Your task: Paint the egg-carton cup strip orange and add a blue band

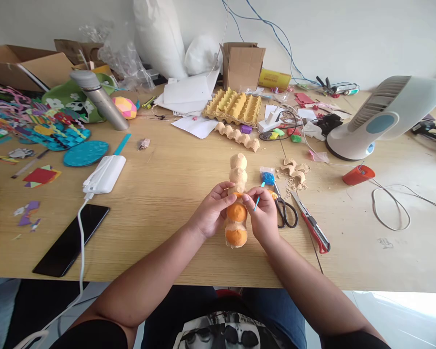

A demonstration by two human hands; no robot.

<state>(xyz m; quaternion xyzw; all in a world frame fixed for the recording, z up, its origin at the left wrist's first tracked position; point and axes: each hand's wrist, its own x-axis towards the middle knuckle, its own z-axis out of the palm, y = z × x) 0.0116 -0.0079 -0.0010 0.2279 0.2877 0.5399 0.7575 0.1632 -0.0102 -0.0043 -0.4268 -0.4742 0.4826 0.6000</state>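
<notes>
A strip of egg-carton cups [237, 201] lies lengthways on the wooden table [167, 194] in front of me; its two nearest cups are painted orange, the far ones are bare. My left hand [213, 211] grips the strip's left side, fingers curled round it. My right hand [263, 215] is closed on a thin blue brush [257, 201], whose tip touches the strip at the edge of the orange part.
Black-handled scissors [286, 211] and a red utility knife [312, 225] lie right of my hands, with carton scraps [294, 172] behind. A fan [385, 116], egg tray [233, 104], power bank [105, 174], phone [70, 240] and metal bottle [100, 99] stand around.
</notes>
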